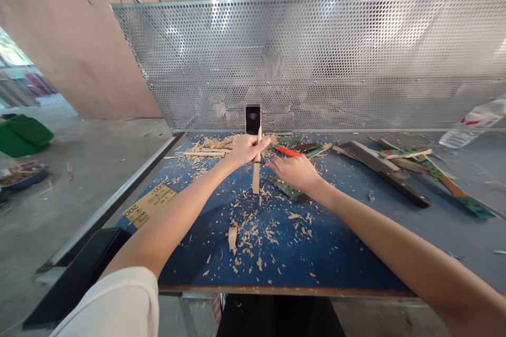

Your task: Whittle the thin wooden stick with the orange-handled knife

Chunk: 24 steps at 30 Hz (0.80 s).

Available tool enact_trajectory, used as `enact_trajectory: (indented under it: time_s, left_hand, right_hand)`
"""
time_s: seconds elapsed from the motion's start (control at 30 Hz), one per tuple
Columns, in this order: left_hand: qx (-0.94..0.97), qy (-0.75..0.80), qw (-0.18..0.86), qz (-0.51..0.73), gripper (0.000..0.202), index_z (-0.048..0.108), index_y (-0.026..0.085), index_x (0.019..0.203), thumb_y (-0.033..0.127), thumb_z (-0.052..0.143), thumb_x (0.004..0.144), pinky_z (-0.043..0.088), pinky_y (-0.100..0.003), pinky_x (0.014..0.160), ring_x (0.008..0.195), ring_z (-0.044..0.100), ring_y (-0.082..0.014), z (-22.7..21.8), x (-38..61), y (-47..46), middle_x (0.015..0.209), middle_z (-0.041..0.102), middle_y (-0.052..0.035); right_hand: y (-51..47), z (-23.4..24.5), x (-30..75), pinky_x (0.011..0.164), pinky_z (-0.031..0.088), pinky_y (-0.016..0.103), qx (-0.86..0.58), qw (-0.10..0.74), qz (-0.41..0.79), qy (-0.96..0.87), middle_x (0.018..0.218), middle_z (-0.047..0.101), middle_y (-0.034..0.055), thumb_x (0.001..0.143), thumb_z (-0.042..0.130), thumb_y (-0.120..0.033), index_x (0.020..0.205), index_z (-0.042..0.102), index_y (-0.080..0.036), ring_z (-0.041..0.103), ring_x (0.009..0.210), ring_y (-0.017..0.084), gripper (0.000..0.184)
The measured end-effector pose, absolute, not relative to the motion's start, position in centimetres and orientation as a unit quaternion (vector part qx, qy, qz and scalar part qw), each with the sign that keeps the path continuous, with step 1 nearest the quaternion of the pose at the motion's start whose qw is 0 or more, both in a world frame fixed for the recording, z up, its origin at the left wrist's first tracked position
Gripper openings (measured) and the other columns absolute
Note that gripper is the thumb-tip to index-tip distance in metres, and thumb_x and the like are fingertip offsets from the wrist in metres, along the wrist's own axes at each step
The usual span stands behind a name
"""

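Note:
In the middle of the blue tabletop (336,253), my left hand (248,148) is closed around a narrow pale wooden strip (256,179), thumb along its upper part. The strip points away from me, its lower end toward my body. My right hand (296,171) is wrapped round an orange-handled knife (286,151), with only part of the handle showing. A thin dark blade (261,162) reaches from my right fingers to the strip, just below my left hand. Wood shavings (253,234) lie all around, with a larger curled piece (232,238) nearer me.
A phone (253,120) stands upright against the perforated metal panel (324,63). To the right lie a saw-like tool (403,187) with a dark handle, painted wood strips (450,184) and a tilted plastic bottle (458,134). Yellow sandpaper (150,204) lies left; a green bin (26,136) is on the floor.

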<state>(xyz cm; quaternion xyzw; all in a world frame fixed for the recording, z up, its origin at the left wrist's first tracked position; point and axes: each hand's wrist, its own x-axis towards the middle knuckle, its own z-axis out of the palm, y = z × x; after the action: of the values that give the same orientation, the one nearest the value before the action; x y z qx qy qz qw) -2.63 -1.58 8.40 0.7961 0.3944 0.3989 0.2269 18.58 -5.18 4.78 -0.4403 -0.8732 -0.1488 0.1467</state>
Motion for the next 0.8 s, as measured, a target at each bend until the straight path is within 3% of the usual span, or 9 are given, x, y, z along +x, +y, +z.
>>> enact_trajectory:
  time_s: [0.17,0.4,0.53,0.67,0.8]
  left_hand:
    - [0.800,0.362,0.263,0.399,0.070,0.059,0.021,0.057,0.064,0.035,0.107,0.039,-0.029,0.052,0.048,0.052,-0.0126,9.6,-2.4,-2.3,0.048,0.054,-0.0032]
    - [0.789,0.368,0.298,0.393,0.043,0.052,0.024,0.080,0.062,0.061,0.099,0.035,-0.029,0.045,0.041,0.052,-0.0137,10.8,-2.8,-2.8,0.048,0.050,0.0037]
    - [0.798,0.369,0.297,0.372,0.052,0.042,0.025,0.071,0.066,0.051,0.102,0.033,-0.030,0.046,0.040,0.046,-0.0126,10.9,-2.1,-3.3,0.048,0.043,0.0035]
    - [0.817,0.359,0.219,0.395,0.057,0.040,0.024,0.066,0.064,0.045,0.105,0.033,-0.032,0.051,0.048,0.045,-0.0129,10.9,-1.1,-3.8,0.053,0.044,0.0009]
    - [0.820,0.363,0.219,0.384,0.056,0.041,0.024,0.068,0.064,0.040,0.107,0.037,-0.031,0.053,0.049,0.046,-0.0128,10.8,-0.7,-4.1,0.053,0.045,0.0015]
  right_hand:
    - [-5.6,4.9,18.4,0.059,0.024,0.034,-0.445,0.145,-0.160,-0.869,0.071,0.072,0.0119,0.114,0.027,-0.053,0.103,0.076,-0.015,0.061,0.061,0.020,0.064]
    - [-6.6,5.8,19.4,0.060,0.030,0.035,-0.414,0.132,-0.129,-0.891,0.082,0.074,0.0122,0.114,0.030,-0.042,0.107,0.074,-0.016,0.064,0.069,0.022,0.052]
    - [-7.8,5.5,19.8,0.061,0.033,0.036,-0.397,0.124,-0.100,-0.904,0.089,0.074,0.0133,0.113,0.031,-0.039,0.107,0.072,-0.016,0.065,0.072,0.023,0.048]
    - [-8.2,5.4,19.6,0.060,0.031,0.036,-0.416,0.133,-0.128,-0.890,0.075,0.069,0.0122,0.113,0.027,-0.041,0.113,0.072,-0.014,0.060,0.063,0.021,0.052]
    - [-7.7,5.7,19.3,0.058,0.026,0.035,-0.415,0.164,-0.145,-0.883,0.071,0.067,0.0110,0.112,0.026,-0.040,0.104,0.072,-0.013,0.055,0.057,0.018,0.054]
